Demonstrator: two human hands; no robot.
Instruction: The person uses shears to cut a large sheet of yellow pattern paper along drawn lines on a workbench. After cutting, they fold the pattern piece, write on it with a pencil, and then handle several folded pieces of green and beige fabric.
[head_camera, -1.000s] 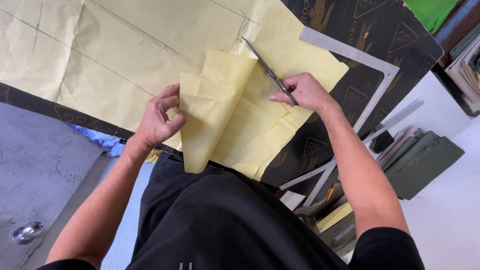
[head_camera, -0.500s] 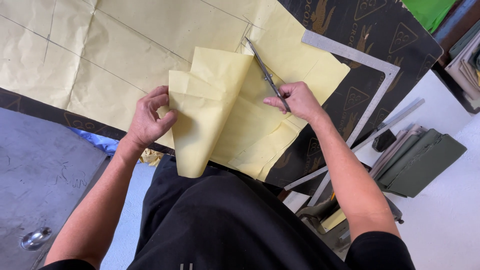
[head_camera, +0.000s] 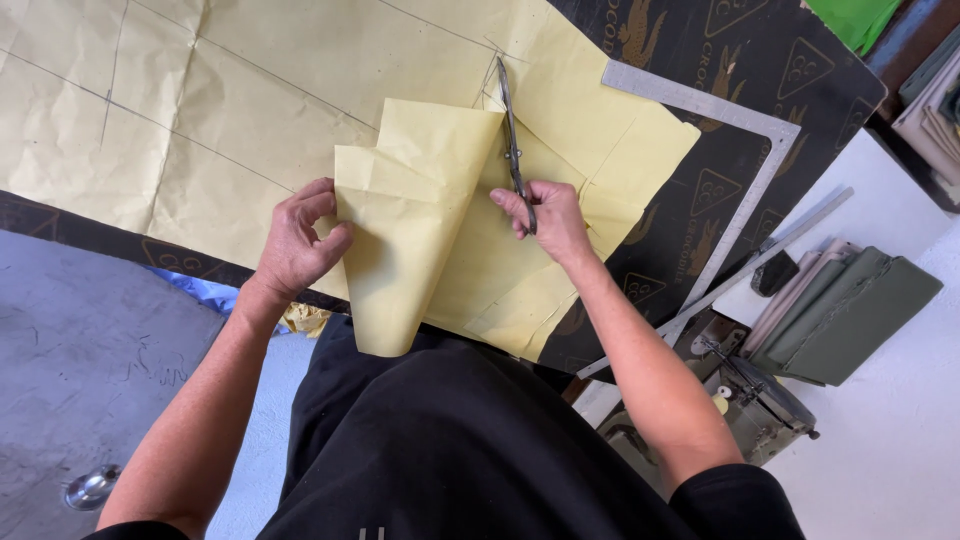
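Note:
A big sheet of yellow pattern paper (head_camera: 250, 90) with pencil lines lies on a dark table. My right hand (head_camera: 550, 220) grips a pair of metal scissors (head_camera: 512, 135), blades pointing away from me along a cut in the paper. My left hand (head_camera: 295, 245) pinches the cut flap of yellow paper (head_camera: 410, 210), folded up and over toward me. The flap's lower end hangs over the table's near edge above my black clothing.
A metal L-square (head_camera: 730, 115) lies on the black printed table cover (head_camera: 800, 70) right of the paper. A long straight ruler (head_camera: 770, 250), folded olive fabric (head_camera: 860, 310) and a sewing machine (head_camera: 740, 390) sit lower right. Grey floor (head_camera: 80, 350) lies at left.
The scissors have advanced farther up the paper. My left hand has pulled the folded flap leftward, and the flap has widened.

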